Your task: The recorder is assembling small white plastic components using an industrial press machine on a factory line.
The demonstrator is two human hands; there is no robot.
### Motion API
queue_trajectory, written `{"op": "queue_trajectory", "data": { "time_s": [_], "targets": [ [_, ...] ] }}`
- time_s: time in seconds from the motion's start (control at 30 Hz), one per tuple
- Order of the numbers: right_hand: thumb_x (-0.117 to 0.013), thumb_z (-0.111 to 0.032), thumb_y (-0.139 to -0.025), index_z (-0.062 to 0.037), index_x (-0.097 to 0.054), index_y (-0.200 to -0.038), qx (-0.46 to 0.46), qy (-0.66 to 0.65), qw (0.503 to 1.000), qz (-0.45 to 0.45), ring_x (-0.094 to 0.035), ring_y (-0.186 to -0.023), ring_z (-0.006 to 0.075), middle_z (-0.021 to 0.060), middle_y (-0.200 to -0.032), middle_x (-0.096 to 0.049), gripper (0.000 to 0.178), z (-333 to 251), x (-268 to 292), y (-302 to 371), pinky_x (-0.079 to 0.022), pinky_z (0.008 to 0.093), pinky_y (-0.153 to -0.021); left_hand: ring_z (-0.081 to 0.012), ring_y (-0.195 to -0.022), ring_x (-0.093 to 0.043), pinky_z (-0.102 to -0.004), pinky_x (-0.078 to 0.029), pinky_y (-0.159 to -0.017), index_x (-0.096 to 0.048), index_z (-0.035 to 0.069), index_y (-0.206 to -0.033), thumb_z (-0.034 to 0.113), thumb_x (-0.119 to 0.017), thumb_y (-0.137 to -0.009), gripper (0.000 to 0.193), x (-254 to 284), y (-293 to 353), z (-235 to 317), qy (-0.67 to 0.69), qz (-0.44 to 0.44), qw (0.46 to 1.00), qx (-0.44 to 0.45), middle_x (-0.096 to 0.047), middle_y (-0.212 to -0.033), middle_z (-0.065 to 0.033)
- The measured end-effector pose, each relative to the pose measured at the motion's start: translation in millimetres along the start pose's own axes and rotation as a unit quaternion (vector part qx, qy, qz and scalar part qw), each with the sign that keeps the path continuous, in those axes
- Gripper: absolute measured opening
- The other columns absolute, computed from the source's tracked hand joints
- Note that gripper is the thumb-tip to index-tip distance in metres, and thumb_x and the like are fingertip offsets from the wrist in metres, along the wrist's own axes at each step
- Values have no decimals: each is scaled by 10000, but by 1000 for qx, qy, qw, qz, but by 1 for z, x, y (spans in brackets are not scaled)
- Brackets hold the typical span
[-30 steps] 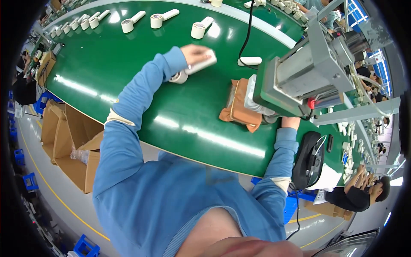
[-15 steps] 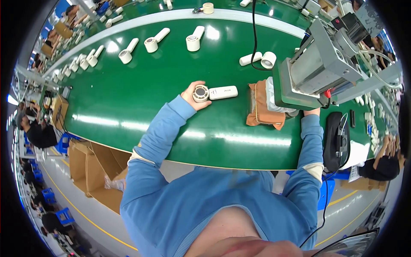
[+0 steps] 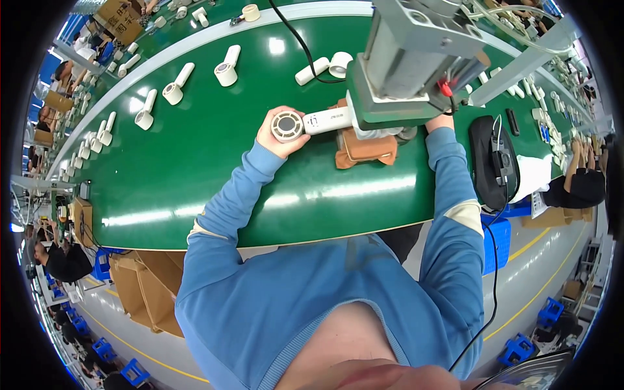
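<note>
My left hand [image 3: 273, 134] is closed round the round vented head of a white handheld fan [image 3: 328, 121]. The fan's handle points right, and its far end meets the edge of the grey metal press [image 3: 403, 71], above an orange-brown cloth-wrapped block [image 3: 364, 148]. Whether the handle rests on the block or hangs over it, I cannot tell. Behind the lower right side of the press, only the back of my right hand [image 3: 440, 123] shows; its fingers are hidden by the machine.
Several white fans [image 3: 173, 93] stand in a row along the far left of the green table [image 3: 195, 162]. Beyond the press lie a loose white handle [image 3: 312, 71] and a fan head [image 3: 340, 64], crossed by a black cable. A black case [image 3: 484, 159] sits to the right.
My left hand has carried the fan rightward, so its handle end now reaches the press and the wrapped block. The whole view has shifted. My right hand stays beside the press.
</note>
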State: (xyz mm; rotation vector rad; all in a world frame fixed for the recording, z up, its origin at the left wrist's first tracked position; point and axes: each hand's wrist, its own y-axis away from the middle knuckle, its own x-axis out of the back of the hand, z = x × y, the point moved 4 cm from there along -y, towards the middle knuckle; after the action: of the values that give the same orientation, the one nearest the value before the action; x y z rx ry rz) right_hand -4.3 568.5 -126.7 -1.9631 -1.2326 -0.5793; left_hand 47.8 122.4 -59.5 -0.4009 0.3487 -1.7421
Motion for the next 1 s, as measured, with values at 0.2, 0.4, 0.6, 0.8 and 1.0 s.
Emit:
{"op": "queue_trajectory", "data": {
  "time_s": [0.2,0.4,0.6,0.8,1.0],
  "targets": [
    [-565,-285,-804,-15,-686,-908,115,273,955,9,-575,-876,359,139,-1020,-660,314,-11,4,5,-486,402,-804,-185,-908,-635,-294,-507,-843,-502,50,-1130,44,-836,-593,632,-26,-16,-4,-75,-35,997,6,-637,-1000,-82],
    [-553,-232,-777,-20,-693,-832,105,303,947,11,-560,-855,365,144,-1026,-655,260,-7,6,2,-482,412,-787,-172,-881,-628,-290,-504,-825,-510,70,-1123,91,-857,-589,637,-38,-9,-6,-143,-53,988,7,-630,-989,-62],
    [-571,-293,-811,-44,-691,-966,51,334,939,-66,-574,-987,345,148,-1104,-648,317,-9,8,3,-485,399,-849,-174,-867,-628,-289,-505,-818,-520,71,-1096,112,-857,-596,605,-43,-3,-6,-75,-41,995,48,-628,-982,-58],
    [-484,-396,-872,-109,-525,-1209,-181,-277,939,-89,-517,-1125,329,116,-1281,-532,445,72,-39,-8,-440,447,-944,-162,-854,-629,-284,-509,-806,-523,77,-1078,106,-850,-594,585,-50,2,-15,-31,-44,995,81,-637,-956,-45],
    [-411,-487,-920,-167,-386,-1407,-302,-703,639,-86,-467,-1240,317,90,-1426,-434,583,128,-59,-3,-401,497,-1019,-145,-822,-628,-273,-516,-781,-548,79,-1080,95,-840,-585,575,-55,-7,-17,-29,-90,992,86,-656,-944,-35]
  ]
}}
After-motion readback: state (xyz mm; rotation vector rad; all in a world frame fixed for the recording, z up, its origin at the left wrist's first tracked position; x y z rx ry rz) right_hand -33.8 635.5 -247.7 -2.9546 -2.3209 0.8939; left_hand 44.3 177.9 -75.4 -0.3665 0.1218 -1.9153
